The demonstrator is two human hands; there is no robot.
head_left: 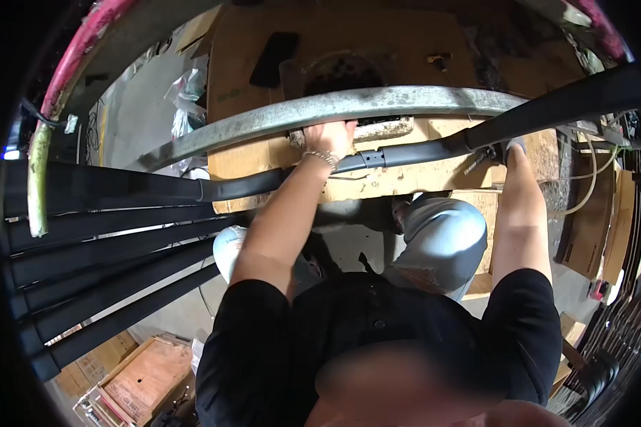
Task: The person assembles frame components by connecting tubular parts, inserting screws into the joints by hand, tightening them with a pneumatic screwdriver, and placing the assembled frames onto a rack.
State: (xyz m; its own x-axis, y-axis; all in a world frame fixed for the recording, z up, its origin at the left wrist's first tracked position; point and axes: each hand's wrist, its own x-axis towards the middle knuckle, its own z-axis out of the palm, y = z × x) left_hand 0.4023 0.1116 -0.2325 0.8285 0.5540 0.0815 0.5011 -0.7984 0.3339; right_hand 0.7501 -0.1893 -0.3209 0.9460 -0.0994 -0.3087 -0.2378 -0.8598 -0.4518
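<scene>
A long black tube [434, 148] with a collar-like joint [372, 158] crosses the wooden bench [406, 178]. My left hand [330, 138], with a chain bracelet at the wrist, reaches over this tube to the near side of the curved grey metal bar [285, 114]; its fingertips are mostly hidden, so what they hold is unclear. At the right, my right hand [514, 148] is closed around a dark tool [493, 154] beside the tube, and the tool's shape is hard to make out.
Several black tubes [114, 226] extend at the left. On the cardboard behind the bar lie a black phone-like object [274, 58] and a small yellow-black item [439, 61]. Pink-wrapped poles [78, 50] stand at the edges. Cardboard boxes [592, 228] stand at the right.
</scene>
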